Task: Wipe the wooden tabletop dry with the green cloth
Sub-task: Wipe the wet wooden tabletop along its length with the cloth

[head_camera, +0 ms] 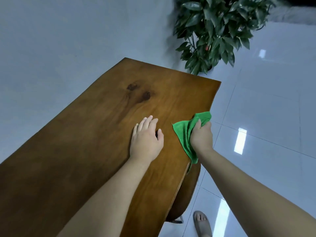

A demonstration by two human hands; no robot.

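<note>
Right hand (201,135) is fisted around the green cloth (185,134), bunched at the tabletop's (95,142) right edge with one corner drooping over the side. Left hand (146,137) lies flat and empty just beside it. The slab's long axis runs up and away, with nearly all the wood to the cloth's left, so I'd expect strokes leftward.

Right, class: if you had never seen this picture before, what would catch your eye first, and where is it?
The bright green cloth stands out first, bunched in the right hand at the right edge of the wooden tabletop. Next comes the left hand, lying flat and open on the wood beside it. Beyond the table's far corner, a leafy plant stands on the shiny tiled floor.
</note>
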